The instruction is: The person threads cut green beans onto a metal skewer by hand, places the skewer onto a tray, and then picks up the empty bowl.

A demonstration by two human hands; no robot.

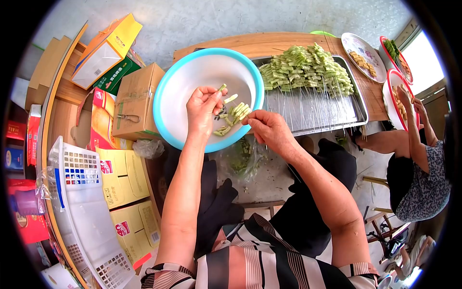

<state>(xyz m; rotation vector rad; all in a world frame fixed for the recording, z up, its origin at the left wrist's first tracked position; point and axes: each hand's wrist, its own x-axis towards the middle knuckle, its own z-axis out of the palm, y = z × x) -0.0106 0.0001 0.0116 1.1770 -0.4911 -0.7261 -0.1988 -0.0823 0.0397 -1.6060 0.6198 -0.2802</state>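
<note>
Over a white basin with a blue rim (161, 113), my left hand (203, 107) pinches a short green vegetable piece (222, 87). My right hand (269, 129) is at the basin's right edge, thumb and forefinger pressed together beside a row of cut green pieces (239, 111); a thin skewer between the fingers is too small to make out. A few loose pieces lie in the basin below. Right of the basin, a metal tray (358, 108) holds a large pile of skewered green pieces (308, 70), their thin sticks pointing toward me.
A patterned plate (355, 45) and red-rimmed bowls (391, 79) with food stand at the right. Another person's hands (414, 103) are over one bowl. Cardboard boxes (137, 98) and a white plastic basket (79, 202) are at the left. A plastic bag (243, 156) hangs below the basin.
</note>
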